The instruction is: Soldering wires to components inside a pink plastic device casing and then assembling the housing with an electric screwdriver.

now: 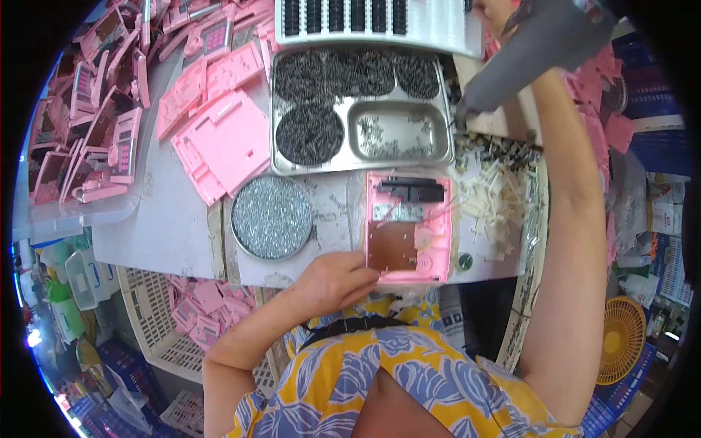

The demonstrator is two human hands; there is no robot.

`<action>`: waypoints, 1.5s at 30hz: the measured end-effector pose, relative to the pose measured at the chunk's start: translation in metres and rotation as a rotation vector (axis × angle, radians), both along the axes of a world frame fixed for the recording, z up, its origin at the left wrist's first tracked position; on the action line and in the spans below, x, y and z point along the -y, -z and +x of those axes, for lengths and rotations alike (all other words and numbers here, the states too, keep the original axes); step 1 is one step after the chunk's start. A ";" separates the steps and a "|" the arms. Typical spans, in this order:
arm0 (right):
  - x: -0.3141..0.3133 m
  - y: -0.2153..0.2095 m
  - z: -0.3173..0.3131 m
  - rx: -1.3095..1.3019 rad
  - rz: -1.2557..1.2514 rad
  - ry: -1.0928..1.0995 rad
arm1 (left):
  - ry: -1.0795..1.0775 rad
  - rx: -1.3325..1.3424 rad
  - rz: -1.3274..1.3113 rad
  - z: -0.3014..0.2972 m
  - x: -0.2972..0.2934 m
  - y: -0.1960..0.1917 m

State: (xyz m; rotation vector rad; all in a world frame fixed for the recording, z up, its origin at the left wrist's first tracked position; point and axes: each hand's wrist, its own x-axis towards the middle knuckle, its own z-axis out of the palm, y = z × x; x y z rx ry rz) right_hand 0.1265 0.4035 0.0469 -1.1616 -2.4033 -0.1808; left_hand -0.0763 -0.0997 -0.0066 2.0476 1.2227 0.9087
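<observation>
My left hand (332,281) is closed on the lower left corner of a pink plastic case (433,255) at the table's front edge. Inside the case are a brown panel (391,247), a silvery plate (397,212), a black part (412,190) along the top and thin wires. At the top right, my right hand (496,11) reaches to the right end of a white tray (431,35) holding rows of black parts. Its fingers are partly cut off by the picture's edge. A blurred dark grey long object (533,62) crosses over my right forearm; its kind is unclear.
A steel compartment tray (361,162) holds small dark screws. Left of the case stands a round dish (271,217) of silvery bits. Pink shells (226,142) and assembled pink devices (95,139) pile up at left. White strips (493,208) lie right; a white basket (153,314) hangs below.
</observation>
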 end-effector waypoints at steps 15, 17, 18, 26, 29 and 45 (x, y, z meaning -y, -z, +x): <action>0.420 0.017 0.068 -0.381 -0.734 -0.174 | 0.016 0.041 -0.112 -0.002 -0.005 -0.003; 0.426 0.023 0.064 -0.290 -0.532 -0.184 | -0.002 -0.006 -0.107 -0.001 -0.005 -0.005; 0.424 0.024 0.061 -0.252 -0.468 -0.193 | -0.010 -0.006 -0.104 0.001 -0.004 -0.004; 0.420 0.043 0.069 -0.394 -0.468 -0.255 | -0.044 -0.023 -0.155 0.008 -0.001 -0.003; 0.419 0.055 0.072 -0.509 -0.458 -0.300 | -0.044 -0.041 -0.173 0.011 -0.001 -0.008; 0.382 -0.033 0.111 -0.831 -0.630 -0.312 | -0.039 0.139 -0.352 -0.019 -0.020 -0.066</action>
